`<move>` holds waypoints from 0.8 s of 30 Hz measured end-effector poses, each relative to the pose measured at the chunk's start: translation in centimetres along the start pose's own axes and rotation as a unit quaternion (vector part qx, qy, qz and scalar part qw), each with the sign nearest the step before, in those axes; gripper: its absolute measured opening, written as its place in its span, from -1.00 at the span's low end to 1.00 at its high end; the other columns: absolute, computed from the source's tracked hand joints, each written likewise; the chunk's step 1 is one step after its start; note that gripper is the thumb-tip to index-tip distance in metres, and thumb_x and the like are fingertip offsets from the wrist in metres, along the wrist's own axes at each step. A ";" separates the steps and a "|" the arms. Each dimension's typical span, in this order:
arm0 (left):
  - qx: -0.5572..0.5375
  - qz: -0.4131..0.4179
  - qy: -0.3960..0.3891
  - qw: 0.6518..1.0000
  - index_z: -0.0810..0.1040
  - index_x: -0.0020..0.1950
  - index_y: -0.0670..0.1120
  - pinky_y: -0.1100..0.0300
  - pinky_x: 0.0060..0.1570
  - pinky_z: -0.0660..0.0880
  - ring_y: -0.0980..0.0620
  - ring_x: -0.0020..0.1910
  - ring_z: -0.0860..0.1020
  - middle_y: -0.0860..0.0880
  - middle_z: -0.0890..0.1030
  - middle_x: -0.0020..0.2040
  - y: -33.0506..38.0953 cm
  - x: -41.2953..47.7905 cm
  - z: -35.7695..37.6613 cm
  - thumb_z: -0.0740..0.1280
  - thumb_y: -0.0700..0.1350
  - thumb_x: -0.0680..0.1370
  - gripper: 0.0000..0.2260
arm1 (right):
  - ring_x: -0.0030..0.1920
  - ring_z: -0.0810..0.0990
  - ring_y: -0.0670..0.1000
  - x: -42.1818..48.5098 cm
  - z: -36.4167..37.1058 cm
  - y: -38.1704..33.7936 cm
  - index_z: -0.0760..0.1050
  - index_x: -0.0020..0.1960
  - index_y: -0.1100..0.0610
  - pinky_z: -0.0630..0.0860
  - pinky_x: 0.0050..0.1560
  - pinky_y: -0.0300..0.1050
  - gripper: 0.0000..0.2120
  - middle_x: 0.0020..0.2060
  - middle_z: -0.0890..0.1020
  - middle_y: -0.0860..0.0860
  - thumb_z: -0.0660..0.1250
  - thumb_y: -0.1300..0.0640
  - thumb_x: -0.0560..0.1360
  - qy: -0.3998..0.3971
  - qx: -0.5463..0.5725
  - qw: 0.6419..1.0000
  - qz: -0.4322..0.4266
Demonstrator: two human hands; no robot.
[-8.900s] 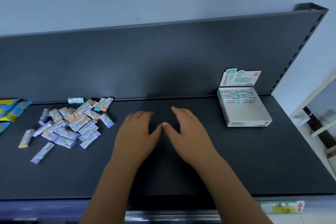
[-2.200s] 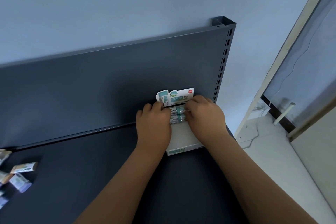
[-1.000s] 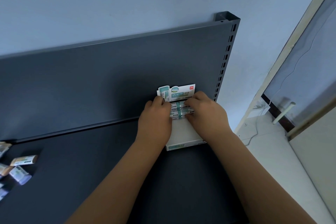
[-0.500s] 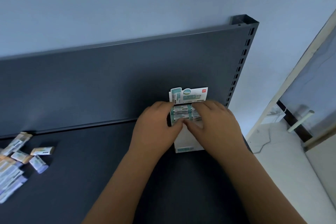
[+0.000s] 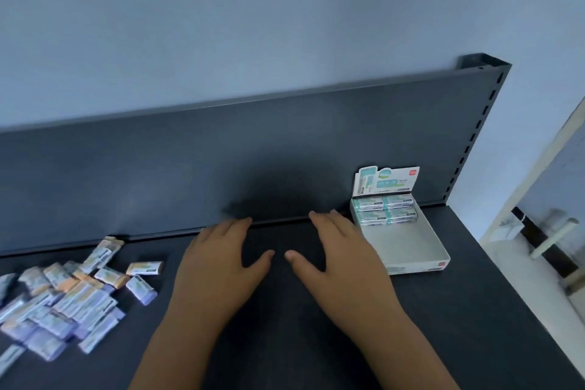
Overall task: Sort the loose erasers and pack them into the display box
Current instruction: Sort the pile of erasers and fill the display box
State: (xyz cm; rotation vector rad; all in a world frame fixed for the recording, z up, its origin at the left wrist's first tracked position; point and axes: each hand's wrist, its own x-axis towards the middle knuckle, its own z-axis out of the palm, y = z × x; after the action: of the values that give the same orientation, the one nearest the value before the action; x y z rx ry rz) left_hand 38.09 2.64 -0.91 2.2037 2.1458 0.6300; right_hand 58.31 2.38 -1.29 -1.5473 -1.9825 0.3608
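The white display box [image 5: 408, 244] stands at the right of the dark shelf, its printed flap [image 5: 387, 182] upright at the back. Green-banded erasers [image 5: 383, 209] fill its far end in two rows; the near part of the box is bare. A pile of loose erasers [image 5: 63, 298] in purple, orange and pale wrappers lies at the left. My left hand [image 5: 218, 266] and my right hand [image 5: 342, 263] are flat over the shelf between pile and box, fingers straight, holding nothing. The right hand's edge is next to the box's left wall.
The shelf's dark back panel [image 5: 253, 161] rises right behind the box and pile. The shelf surface [image 5: 474, 326] ends at the right, where a light floor and a door frame [image 5: 538, 168] show.
Both hands have left the erasers in the box and moved left and toward me. The view has swung left, bringing the loose pile further into sight.
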 end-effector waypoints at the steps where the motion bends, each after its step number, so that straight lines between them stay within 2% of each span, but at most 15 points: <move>1: 0.002 0.000 0.003 1.000 0.54 0.35 0.01 0.05 0.18 0.50 -0.06 0.22 0.54 0.02 0.61 0.24 -1.7 -0.2 -0.4 0.21 0.35 0.42 -0.36 | 0.54 0.18 -0.11 -0.1 1.2 -1.4 0.25 0.53 -0.04 0.22 0.49 -0.16 -0.33 0.47 0.36 -0.12 0.18 -0.34 0.53 -0.001 0.001 1.000 -0.002; 6: -0.008 0.009 0.000 1.000 0.57 0.28 0.01 0.01 0.13 0.52 -0.06 0.17 0.56 0.04 0.62 0.19 -11.4 -1.8 -3.0 0.20 0.32 0.43 -0.43 | 0.53 0.14 -0.17 -0.4 7.7 -9.8 0.23 0.55 -0.05 0.17 0.50 -0.21 -0.34 0.50 0.30 -0.18 0.19 -0.32 0.54 -0.021 0.034 0.999 -0.005; 11: -0.015 0.015 -0.024 0.999 0.59 0.22 0.00 0.03 0.08 0.52 -0.06 0.12 0.56 0.03 0.63 0.14 -21.3 -4.0 -6.3 0.25 0.26 0.42 -0.50 | 0.40 0.35 -0.17 -0.7 14.3 -18.4 0.32 0.51 -0.02 0.35 0.40 -0.18 -0.40 0.40 0.41 -0.17 0.27 -0.25 0.55 -0.031 0.070 0.997 0.013; 15: -0.057 0.021 -0.034 0.998 0.58 0.10 0.05 0.03 0.06 0.48 0.00 0.05 0.53 0.09 0.59 0.06 -27.2 -5.5 -8.4 0.23 0.22 0.46 -0.64 | 0.33 0.39 -0.19 -0.7 17.6 -23.4 0.38 0.47 -0.03 0.37 0.31 -0.27 -0.48 0.34 0.44 -0.21 0.30 -0.18 0.56 -0.042 0.071 0.997 0.007; 18: -0.088 0.019 -0.020 0.996 0.59 0.14 0.05 0.12 0.09 0.48 0.05 0.09 0.52 0.12 0.59 0.10 -30.4 -6.6 -9.2 0.24 0.18 0.45 -0.63 | 0.26 0.39 -0.25 -0.8 19.2 -26.2 0.41 0.43 -0.06 0.28 0.19 -0.48 -0.55 0.29 0.44 -0.25 0.32 -0.10 0.57 -0.064 0.057 0.996 0.002; 20: -0.105 0.015 -0.016 0.994 0.59 0.16 0.07 0.14 0.08 0.49 0.07 0.09 0.51 0.14 0.59 0.11 -32.2 -7.1 -9.6 0.26 0.17 0.45 -0.65 | 0.21 0.38 -0.29 -0.9 20.1 -27.6 0.43 0.38 -0.11 0.26 0.12 -0.54 -0.60 0.23 0.44 -0.30 0.33 -0.04 0.55 -0.076 0.051 0.996 -0.008; 24: -0.110 -0.011 -0.010 0.994 0.58 0.17 0.06 0.11 0.11 0.46 0.02 0.12 0.51 0.13 0.58 0.13 -35.5 -7.8 -10.0 0.40 0.07 0.47 -0.71 | 0.30 0.39 -0.21 -1.2 21.5 -29.5 0.41 0.41 -0.13 0.32 0.18 -0.37 -0.57 0.30 0.45 -0.23 0.32 -0.03 0.56 -0.092 0.025 0.995 -0.014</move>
State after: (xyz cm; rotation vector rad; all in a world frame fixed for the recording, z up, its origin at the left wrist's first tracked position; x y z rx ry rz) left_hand 1.34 -5.21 -3.72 2.0606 1.9798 0.7985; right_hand 22.42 -4.18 -2.47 -1.4996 -2.1163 0.5549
